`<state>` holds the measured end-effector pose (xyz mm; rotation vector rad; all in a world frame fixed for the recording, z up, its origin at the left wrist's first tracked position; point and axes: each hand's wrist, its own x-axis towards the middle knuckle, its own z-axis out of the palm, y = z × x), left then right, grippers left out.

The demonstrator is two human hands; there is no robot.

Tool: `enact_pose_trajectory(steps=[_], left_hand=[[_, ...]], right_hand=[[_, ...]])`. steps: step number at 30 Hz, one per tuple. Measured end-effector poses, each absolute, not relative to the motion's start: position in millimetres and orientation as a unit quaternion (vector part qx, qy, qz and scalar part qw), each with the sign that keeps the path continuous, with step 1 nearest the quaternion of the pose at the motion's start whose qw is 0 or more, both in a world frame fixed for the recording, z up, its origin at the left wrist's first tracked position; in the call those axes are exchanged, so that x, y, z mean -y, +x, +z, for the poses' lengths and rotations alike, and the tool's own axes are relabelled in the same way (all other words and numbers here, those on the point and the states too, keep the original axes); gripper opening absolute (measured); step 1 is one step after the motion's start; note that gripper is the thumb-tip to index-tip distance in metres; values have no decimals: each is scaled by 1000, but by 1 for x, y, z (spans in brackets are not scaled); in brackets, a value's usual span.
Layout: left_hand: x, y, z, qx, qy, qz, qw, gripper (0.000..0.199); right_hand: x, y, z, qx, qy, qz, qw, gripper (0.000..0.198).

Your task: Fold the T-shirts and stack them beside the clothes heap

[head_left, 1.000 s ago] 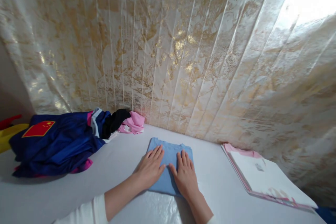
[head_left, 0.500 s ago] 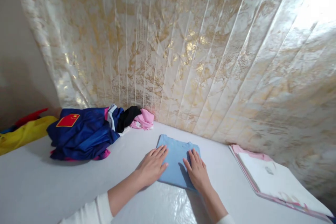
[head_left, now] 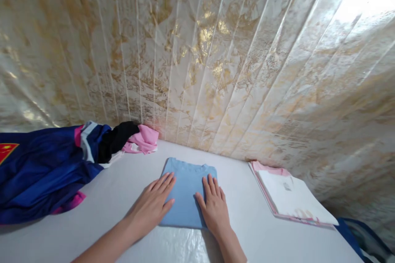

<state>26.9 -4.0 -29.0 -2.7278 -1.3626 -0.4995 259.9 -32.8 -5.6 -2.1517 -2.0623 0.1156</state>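
A light blue folded shirt [head_left: 187,197] lies flat on the white table [head_left: 123,218], its neckline toward the wall. On its left edge rests my left hand [head_left: 156,201], palm down with the fingers stretched out. My right hand [head_left: 212,205] lies flat along the right edge, thumb spread inward over the cloth. Neither hand grips anything.
To the left is a heap of loose clothes: a dark blue garment [head_left: 46,172], a black one [head_left: 119,139] and a pink one [head_left: 145,139]. Folded white and pink shirts [head_left: 296,199] are stacked at the right. A shiny wall covering [head_left: 197,57] rises behind the table.
The view has turned right, so everything sits further left and a dark blue item shows at the lower right. Both hands stay flat on the blue shirt.
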Motion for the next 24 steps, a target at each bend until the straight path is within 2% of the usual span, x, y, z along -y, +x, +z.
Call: enact_pose_trajectory(steps=[6,14,24], left_hand=[[2,28,-31,430,-882,-186,43,56],[6,29,-27,445,-881,-159,25,56],[-63,56,-22,493,-854,-166,28,58]], right_hand=[[30,269,-12,674,-734,29,76,67],[32,267,-17,667,-743,9,55,69],[-17,239,-13,650,-755,-31,83,70]])
